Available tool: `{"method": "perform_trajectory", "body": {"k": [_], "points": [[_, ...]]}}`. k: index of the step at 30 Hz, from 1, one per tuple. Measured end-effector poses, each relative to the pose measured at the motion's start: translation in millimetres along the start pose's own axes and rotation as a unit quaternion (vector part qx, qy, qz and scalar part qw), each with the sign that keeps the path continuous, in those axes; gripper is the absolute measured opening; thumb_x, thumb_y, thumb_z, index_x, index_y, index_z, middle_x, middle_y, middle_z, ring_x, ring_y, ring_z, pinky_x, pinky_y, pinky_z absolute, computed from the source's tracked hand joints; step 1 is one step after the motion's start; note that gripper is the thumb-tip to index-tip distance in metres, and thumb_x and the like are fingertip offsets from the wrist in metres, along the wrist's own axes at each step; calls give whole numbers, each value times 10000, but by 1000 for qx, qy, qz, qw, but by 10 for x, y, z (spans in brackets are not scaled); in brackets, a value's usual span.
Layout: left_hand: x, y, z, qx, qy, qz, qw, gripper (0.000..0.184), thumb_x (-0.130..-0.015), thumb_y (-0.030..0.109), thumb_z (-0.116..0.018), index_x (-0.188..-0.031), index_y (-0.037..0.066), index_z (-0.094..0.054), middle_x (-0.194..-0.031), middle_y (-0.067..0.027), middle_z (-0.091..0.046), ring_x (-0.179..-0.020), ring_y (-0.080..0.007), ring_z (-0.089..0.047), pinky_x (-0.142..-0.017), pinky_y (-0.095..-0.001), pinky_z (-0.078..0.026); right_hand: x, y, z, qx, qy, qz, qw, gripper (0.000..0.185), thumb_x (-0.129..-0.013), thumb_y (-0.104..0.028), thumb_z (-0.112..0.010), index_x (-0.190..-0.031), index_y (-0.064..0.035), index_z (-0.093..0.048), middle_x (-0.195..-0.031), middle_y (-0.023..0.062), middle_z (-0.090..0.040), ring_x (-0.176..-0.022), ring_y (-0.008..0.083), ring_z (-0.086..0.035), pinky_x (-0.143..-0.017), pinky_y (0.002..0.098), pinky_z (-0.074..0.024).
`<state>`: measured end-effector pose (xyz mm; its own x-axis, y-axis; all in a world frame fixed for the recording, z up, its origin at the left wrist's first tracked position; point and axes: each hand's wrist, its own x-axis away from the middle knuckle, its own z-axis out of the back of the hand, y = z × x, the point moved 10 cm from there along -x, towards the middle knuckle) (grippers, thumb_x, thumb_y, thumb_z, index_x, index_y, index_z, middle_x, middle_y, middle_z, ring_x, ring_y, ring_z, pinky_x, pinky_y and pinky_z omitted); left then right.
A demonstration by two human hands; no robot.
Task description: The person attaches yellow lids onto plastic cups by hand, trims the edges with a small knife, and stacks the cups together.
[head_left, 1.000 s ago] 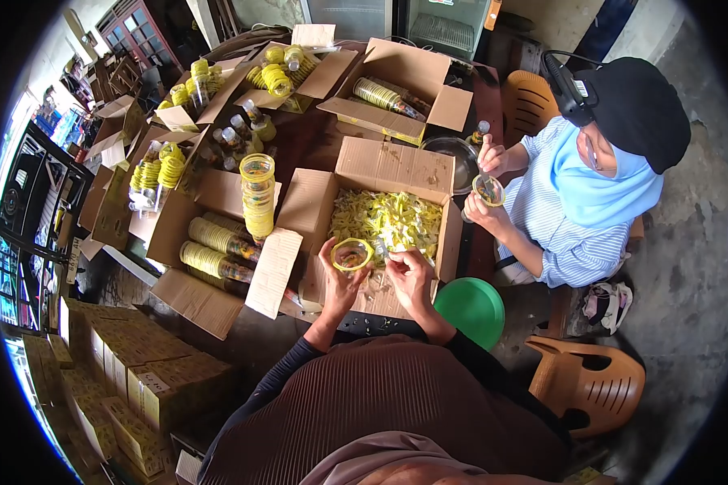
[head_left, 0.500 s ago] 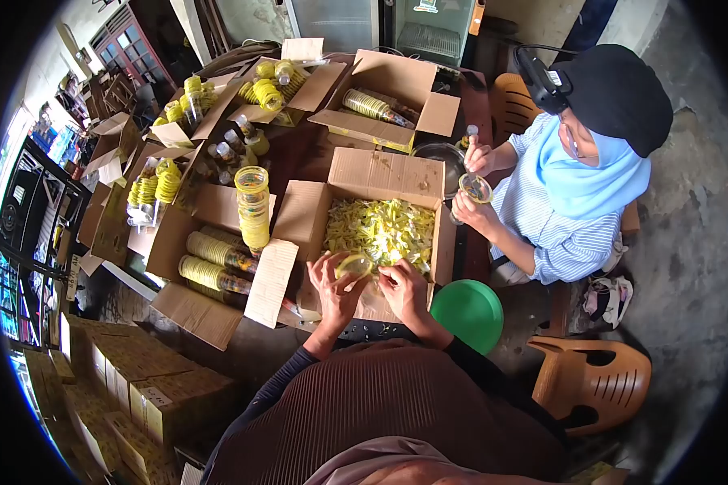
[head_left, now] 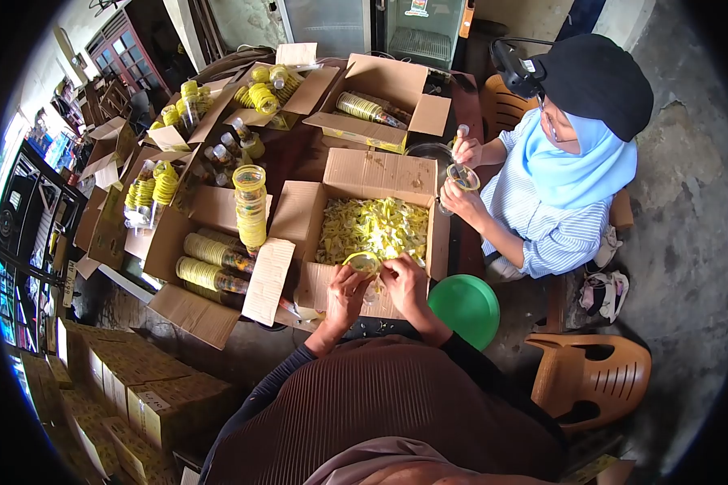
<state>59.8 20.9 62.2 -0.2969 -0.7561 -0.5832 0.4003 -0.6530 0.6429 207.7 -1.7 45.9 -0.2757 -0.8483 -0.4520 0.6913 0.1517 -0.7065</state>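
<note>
Over the near edge of an open cardboard box [head_left: 368, 171], my left hand [head_left: 345, 293] is wrapped round a clear cup with a yellow rim [head_left: 362, 262]. My right hand [head_left: 407, 284] is closed close beside the cup's right side; its fingertips touch or nearly touch the rim, and what they pinch is too small to make out. Yellow and whitish strips [head_left: 376, 229] fill the box below and beyond both hands. A tall stack of yellow-rimmed cups [head_left: 251, 208] stands upright to the left of the box.
A green round lid or basin [head_left: 464, 311] lies right of the box. A co-worker [head_left: 554, 194] at the right holds a similar cup [head_left: 463, 177]. Boxes of stacked cups [head_left: 202, 273] and several small bottles [head_left: 247, 139] stand left and behind. An orange chair [head_left: 594, 380] is at lower right.
My hands have drawn closer together at the cup, which is tilted differently. The co-worker's hands and cup have shifted left in view as the camera view moved.
</note>
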Motion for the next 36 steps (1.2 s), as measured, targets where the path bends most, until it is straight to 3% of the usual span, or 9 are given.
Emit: {"method": "perform_trajectory", "body": {"k": [2,5,16,18,21,26,28,31,36], "points": [[16,-63,-5,-5,-1,15,1000,124,-753,37,-751,-867,32,-703,-804,-91,-622,-790,-274,-583,-688,-378,-484,13,52,10,-47,5,-23,999,140,-742,-26,-713,-868,-59,-664,-762,101,-580,-655,268,-607,-602,366,-483],[15,-185,48,-22,5,57,998,120,-754,33,-753,-863,40,-704,-801,-93,-623,-787,-272,-580,-695,-376,-483,37,-149,111,-19,14,21,1000,166,-715,-21,-732,-863,-63,-669,-765,74,-579,-655,249,-607,-598,364,-485],[71,-213,11,15,1,48,999,143,-755,21,-751,-891,36,-713,-825,-91,-643,-808,-269,-595,-728,-370,-492,43,-323,17,70,15,90,993,189,-717,-43,-731,-892,-57,-662,-751,80,-562,-707,271,-607,-629,376,-489],[108,-101,-74,64,-16,10,998,169,-736,21,-763,-894,35,-705,-818,-80,-639,-800,-268,-593,-718,-378,-491,-6,-189,-22,83,4,77,994,159,-726,-58,-730,-868,-48,-660,-759,87,-573,-697,284,-611,-621,380,-488],[24,-54,-59,43,-16,-7,999,181,-715,27,-777,-871,46,-687,-835,-76,-629,-804,-268,-578,-729,-386,-479,-83,103,-18,-23,7,-25,999,119,-731,-46,-727,-833,-51,-666,-787,95,-600,-674,287,-626,-610,375,-490],[-22,-187,-17,19,-24,19,999,167,-742,36,-751,-865,53,-639,-843,-100,-611,-837,-295,-579,-743,-401,-460,13,99,-18,-47,-7,-31,998,135,-737,-41,-727,-859,-65,-676,-776,86,-588,-663,265,-619,-593,363,-490],[-25,-138,-20,15,-26,0,1000,158,-752,17,-722,-860,29,-608,-805,-116,-587,-795,-311,-579,-708,-397,-465,22,-129,28,-35,-8,39,999,130,-740,-42,-728,-856,-70,-676,-768,81,-569,-658,263,-608,-587,368,-490],[3,-205,-82,2,-31,35,999,153,-772,24,-717,-810,6,-570,-765,-137,-559,-703,-336,-572,-637,-429,-454,68,-152,-59,-28,-28,52,998,142,-738,-39,-726,-866,-70,-674,-778,76,-557,-688,259,-606,-595,369,-492],[0,-230,-66,-12,-44,74,996,119,-812,72,-701,-796,9,-601,-760,-145,-558,-704,-329,-576,-624,-420,-460,53,-280,53,8,-7,87,996,162,-726,-45,-732,-870,-64,-661,-791,69,-554,-705,253,-597,-606,376,-495]]}}
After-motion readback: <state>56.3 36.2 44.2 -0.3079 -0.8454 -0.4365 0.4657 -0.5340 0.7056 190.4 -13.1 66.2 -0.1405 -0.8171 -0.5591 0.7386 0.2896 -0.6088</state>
